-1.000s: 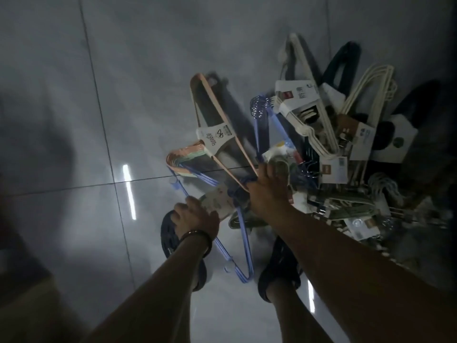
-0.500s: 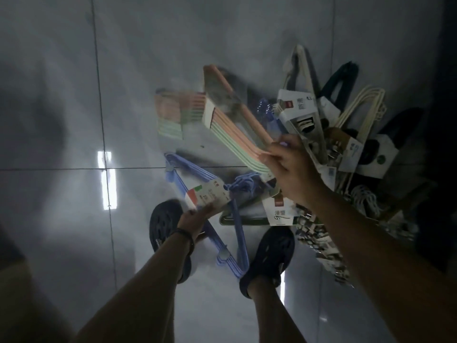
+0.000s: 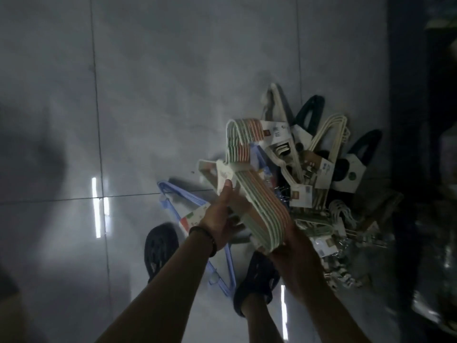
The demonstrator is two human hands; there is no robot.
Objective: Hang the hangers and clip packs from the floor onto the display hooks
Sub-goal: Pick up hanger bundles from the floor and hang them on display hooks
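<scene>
Right grip [image 3: 294,251] closed round the low end of the hanger bundle [image 3: 259,194]. Left grip [image 3: 220,219] holds it from under, thumb on its label. Bundle held off the floor [image 3: 173,95]. Blue hangers [image 3: 181,194] lie below. Pile [image 3: 324,169] beyond, to the right.

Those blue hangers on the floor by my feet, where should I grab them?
Probably the bare corner of the blue hangers, ahead of the left shoe, from above. The bundle lies flat, and that end shows clear while the rest runs under your arms and the pastel hangers you hold. Grip all bars together.
</scene>
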